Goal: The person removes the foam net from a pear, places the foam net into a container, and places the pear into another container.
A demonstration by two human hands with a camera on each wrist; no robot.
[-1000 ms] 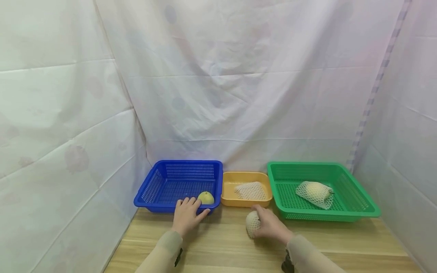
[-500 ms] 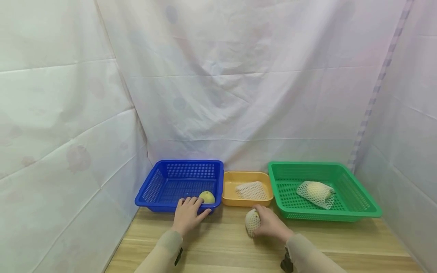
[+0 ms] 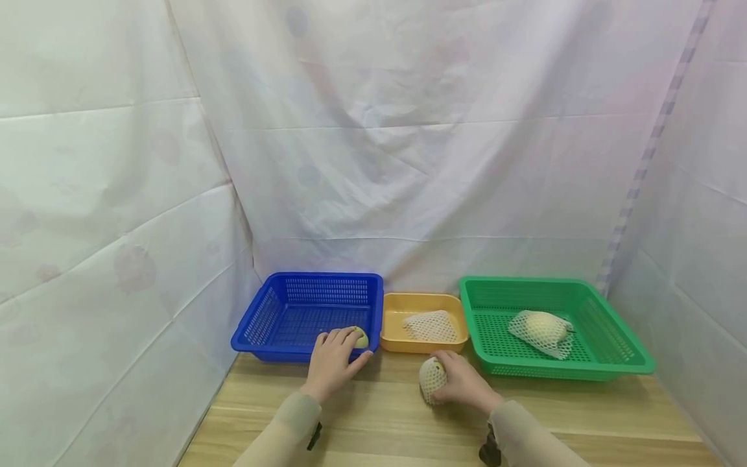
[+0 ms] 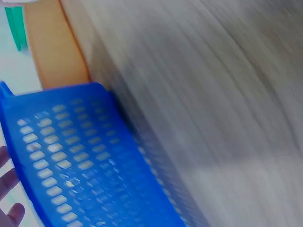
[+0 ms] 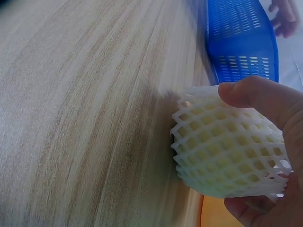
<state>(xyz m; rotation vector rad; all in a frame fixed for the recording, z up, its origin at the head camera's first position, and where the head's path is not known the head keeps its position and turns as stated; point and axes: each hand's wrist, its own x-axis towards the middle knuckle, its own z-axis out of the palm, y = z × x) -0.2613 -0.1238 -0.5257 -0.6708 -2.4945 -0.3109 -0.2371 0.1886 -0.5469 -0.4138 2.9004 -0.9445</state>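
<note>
My right hand [image 3: 463, 384] grips a pear in a white foam net [image 5: 227, 146] on the table, thumb on one side and fingers on the other in the right wrist view. Pale yellow-green skin shows through the mesh. Over the front rim of the blue basket [image 3: 274, 354] lies my left hand [image 3: 331, 364], fingers loosely extended and reaching inside. Its fingertips overlap a bare yellow-green pear [image 3: 362, 340] in the basket's front right corner. In the left wrist view, a few fingertips [image 4: 10, 182] appear beside the basket's wall.
Between the two baskets stands a small orange tray [image 3: 393, 334] with a flat white foam net [image 3: 433, 326] in it. A green basket [image 3: 554, 370] to the right holds another netted pear [image 3: 543, 327]. White cloth [image 3: 373, 162] hangs behind the wooden table [image 3: 385, 428].
My left hand has shifted right along the blue basket's rim, its fingers now covering more of the bare pear. My right hand stays in place, the netted pear turning slightly in its grip.
</note>
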